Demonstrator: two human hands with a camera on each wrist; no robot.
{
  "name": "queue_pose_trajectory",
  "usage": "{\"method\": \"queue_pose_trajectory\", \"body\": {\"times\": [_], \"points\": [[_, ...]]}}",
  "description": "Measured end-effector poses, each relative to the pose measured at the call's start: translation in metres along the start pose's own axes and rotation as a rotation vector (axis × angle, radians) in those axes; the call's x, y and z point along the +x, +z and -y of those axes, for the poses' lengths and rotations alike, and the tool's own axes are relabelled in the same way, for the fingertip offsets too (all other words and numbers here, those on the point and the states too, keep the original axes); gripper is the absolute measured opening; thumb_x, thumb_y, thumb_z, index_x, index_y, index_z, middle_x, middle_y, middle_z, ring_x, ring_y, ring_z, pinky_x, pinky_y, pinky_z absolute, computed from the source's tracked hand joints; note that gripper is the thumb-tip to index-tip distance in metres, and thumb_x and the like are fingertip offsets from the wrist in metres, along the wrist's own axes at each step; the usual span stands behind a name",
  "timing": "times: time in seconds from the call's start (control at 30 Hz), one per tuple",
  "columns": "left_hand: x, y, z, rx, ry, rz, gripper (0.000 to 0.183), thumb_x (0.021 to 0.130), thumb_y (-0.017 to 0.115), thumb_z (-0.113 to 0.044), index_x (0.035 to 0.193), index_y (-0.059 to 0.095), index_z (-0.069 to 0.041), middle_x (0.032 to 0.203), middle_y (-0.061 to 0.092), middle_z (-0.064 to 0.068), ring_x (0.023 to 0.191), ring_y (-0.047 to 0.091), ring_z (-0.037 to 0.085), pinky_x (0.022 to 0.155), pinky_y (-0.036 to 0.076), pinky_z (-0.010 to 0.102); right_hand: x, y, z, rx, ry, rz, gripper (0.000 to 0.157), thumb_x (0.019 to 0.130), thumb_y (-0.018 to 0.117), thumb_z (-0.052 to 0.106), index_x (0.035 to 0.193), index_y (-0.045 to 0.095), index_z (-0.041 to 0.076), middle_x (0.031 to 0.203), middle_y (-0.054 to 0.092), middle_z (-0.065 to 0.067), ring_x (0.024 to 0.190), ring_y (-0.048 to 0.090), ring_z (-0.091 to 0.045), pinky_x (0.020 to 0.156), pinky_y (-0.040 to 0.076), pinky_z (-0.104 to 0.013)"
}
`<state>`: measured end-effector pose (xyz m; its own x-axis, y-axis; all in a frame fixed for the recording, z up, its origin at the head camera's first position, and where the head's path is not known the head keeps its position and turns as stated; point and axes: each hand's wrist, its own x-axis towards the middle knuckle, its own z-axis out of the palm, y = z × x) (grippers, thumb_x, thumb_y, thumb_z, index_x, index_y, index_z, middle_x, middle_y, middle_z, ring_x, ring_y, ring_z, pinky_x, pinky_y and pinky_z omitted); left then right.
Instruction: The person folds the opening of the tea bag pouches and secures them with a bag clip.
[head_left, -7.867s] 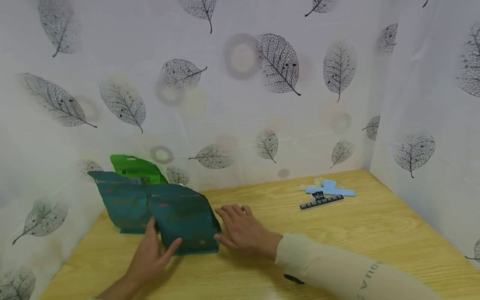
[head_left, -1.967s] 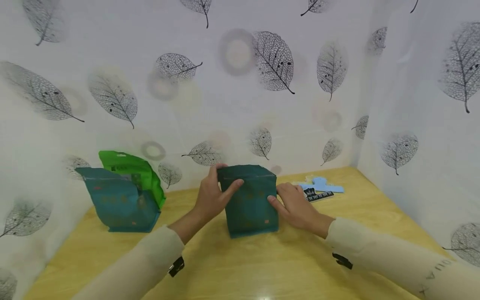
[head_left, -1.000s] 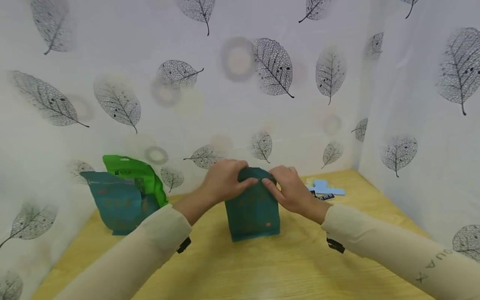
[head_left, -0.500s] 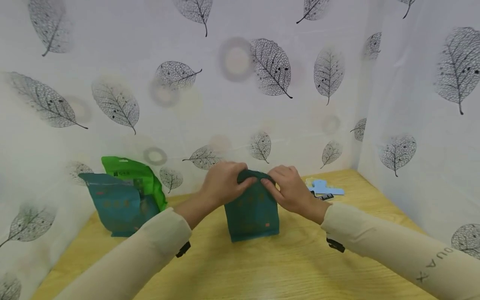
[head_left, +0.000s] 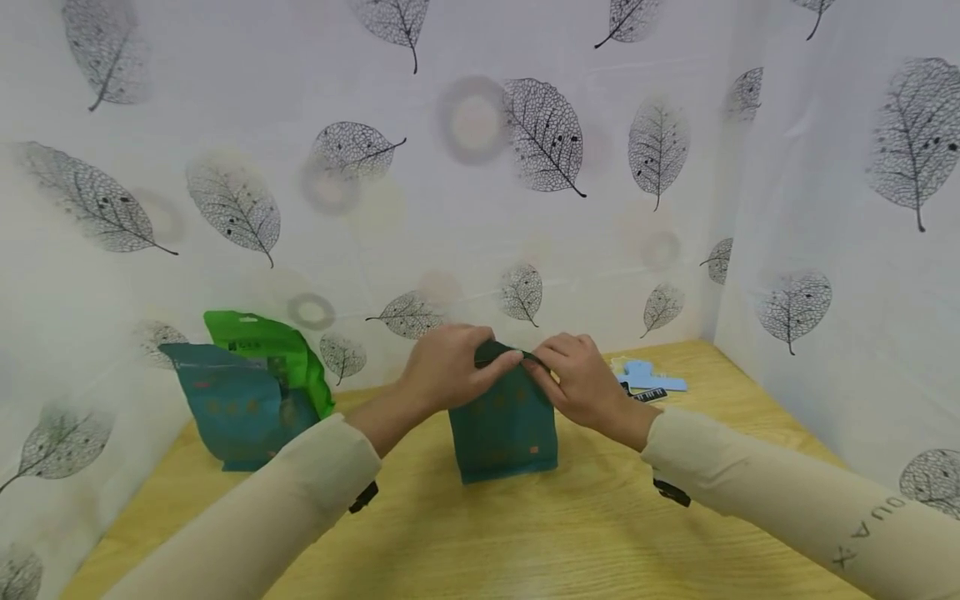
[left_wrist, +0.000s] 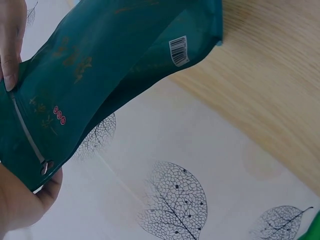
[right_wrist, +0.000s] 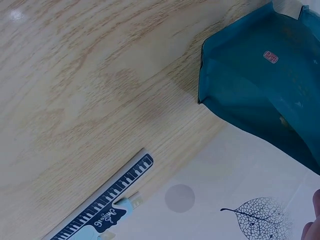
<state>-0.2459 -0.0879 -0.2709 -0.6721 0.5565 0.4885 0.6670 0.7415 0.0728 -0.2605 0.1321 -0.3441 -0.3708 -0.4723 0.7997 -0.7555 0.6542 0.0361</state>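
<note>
A teal stand-up pouch [head_left: 504, 437] stands upright on the wooden table in front of me. My left hand [head_left: 450, 367] grips its top edge from the left, thumb on the front face. On the other side my right hand [head_left: 581, 379] pinches the same edge, thumb near the left one. Between the hands the top looks bent over. The left wrist view shows the pouch [left_wrist: 110, 60] with a pale strip and a hole near its top, and a barcode on its side. Fingers behind the pouch are hidden in the head view.
Left on the table, a second teal pouch [head_left: 232, 408] stands before a bright green pouch [head_left: 258, 337]. At the back right lie a light blue clip [head_left: 648, 377] and a piano-key clip [right_wrist: 107, 200]. Leaf-patterned sheeting [head_left: 480, 208] borders the table.
The pouch has come from beside the other bags to the middle. Both hands have moved up to its top edge, which now bends over; in the last half second the left thumb shifted slightly right.
</note>
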Motion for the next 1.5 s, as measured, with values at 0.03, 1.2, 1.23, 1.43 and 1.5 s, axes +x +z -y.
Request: {"method": "queue_pose_trajectory", "body": {"times": [0.03,1.2,1.23,1.43,1.5], "points": [[0.0,0.0,-0.001,-0.006,-0.006,0.007,0.042,0.099,0.058,-0.047,0.07,0.053,-0.017,0.056,0.038,-0.005,0.048,0.034,0.01,0.048,0.027,0.024,0.0,0.0,0.0,-0.005,0.001,0.004,0.011,0.096,0.067,0.02,0.094,0.072,0.011,0.093,0.067,-0.005,0.088,0.064,-0.024,0.075,0.047,-0.046],[-0.005,0.0,-0.001,0.125,0.103,-0.009,0.022,0.094,0.059,-0.032,0.092,0.067,-0.011,0.075,0.064,0.0,0.064,0.057,0.015,0.062,0.048,0.031,-0.001,-0.004,-0.002,0.145,0.024,0.135,0.017,0.104,0.048,0.014,0.106,0.065,0.01,0.101,0.065,-0.006,0.095,0.059,-0.023,0.078,0.043,-0.042],[-0.006,0.0,0.0,0.144,0.116,-0.018,0.022,0.094,0.059,-0.032,0.092,0.067,-0.012,0.075,0.064,0.0,0.065,0.057,0.016,0.063,0.048,0.032,-0.003,-0.003,-0.003,0.145,0.014,0.135,0.017,0.105,0.047,0.014,0.106,0.064,0.01,0.1,0.064,-0.005,0.092,0.058,-0.021,0.077,0.042,-0.041],[-0.011,0.003,-0.002,0.24,0.154,-0.06,0.021,0.094,0.058,-0.032,0.092,0.066,-0.013,0.082,0.064,0.001,0.074,0.057,0.02,0.07,0.049,0.037,-0.007,0.001,-0.002,0.112,-0.01,0.151,0.02,0.108,0.042,0.021,0.105,0.059,0.011,0.088,0.056,-0.001,0.077,0.046,-0.015,0.071,0.039,-0.036],[-0.012,0.004,-0.002,0.264,0.154,-0.068,0.021,0.094,0.058,-0.033,0.092,0.065,-0.013,0.082,0.063,0.002,0.075,0.057,0.021,0.07,0.049,0.038,-0.007,0.001,-0.002,0.101,-0.015,0.149,0.027,0.109,0.039,0.027,0.104,0.059,0.01,0.087,0.055,-0.001,0.076,0.045,-0.015,0.071,0.039,-0.035]]}}
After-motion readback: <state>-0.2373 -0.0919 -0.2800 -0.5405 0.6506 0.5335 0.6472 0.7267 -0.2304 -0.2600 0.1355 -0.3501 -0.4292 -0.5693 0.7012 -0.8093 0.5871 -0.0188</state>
